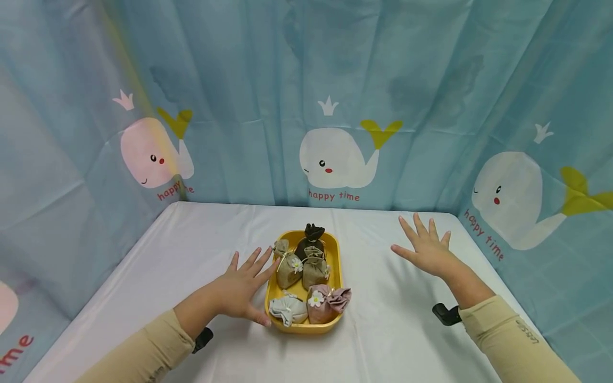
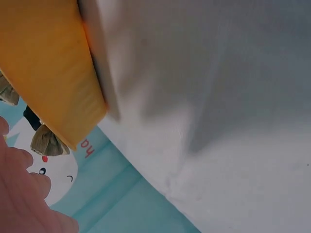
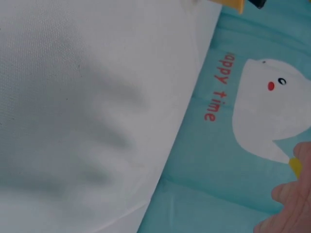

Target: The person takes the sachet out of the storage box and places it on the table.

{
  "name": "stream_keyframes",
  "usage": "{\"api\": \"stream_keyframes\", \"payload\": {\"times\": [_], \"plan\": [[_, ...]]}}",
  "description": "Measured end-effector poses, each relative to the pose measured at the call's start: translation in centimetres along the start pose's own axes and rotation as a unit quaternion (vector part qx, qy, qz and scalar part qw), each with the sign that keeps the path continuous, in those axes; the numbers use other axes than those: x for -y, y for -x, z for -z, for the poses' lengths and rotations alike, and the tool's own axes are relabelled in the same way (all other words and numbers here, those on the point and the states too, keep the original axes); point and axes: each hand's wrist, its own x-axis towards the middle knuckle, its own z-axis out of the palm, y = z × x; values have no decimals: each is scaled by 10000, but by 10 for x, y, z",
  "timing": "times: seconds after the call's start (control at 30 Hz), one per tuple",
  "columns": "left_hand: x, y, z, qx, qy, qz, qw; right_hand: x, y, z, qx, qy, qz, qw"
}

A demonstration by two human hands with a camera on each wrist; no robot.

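Observation:
A yellow tray holds several small cloth pouches tied at the neck. At the back is a dark brown pouch, with an olive pouch and another olive pouch in front of it. Nearest me lie a pale grey pouch and a pink pouch with a white flower. My left hand is spread flat at the tray's left side; whether its fingertips touch the rim I cannot tell. Well to the right, my right hand hovers over the cloth, fingers spread, holding nothing.
A white cloth covers the table. Blue curtains printed with whales stand behind and along both sides. A black wrist mount sits under the right wrist, and another black mount under the left.

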Motion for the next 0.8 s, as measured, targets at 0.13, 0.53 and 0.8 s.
{"api": "stream_keyframes", "payload": {"times": [0.13, 0.53, 0.8], "plan": [[-2, -1, -5, -40, -30, 7, 10000, 0, 1, 1, 0, 10, -21, 10000], [-9, -4, -17, -162, -171, 77, 9997, 0, 1, -4, 30, -36, -55, 10000], [-11, -5, -23, -169, -183, 74, 9997, 0, 0, -6, 15, -42, -36, 10000]]}}
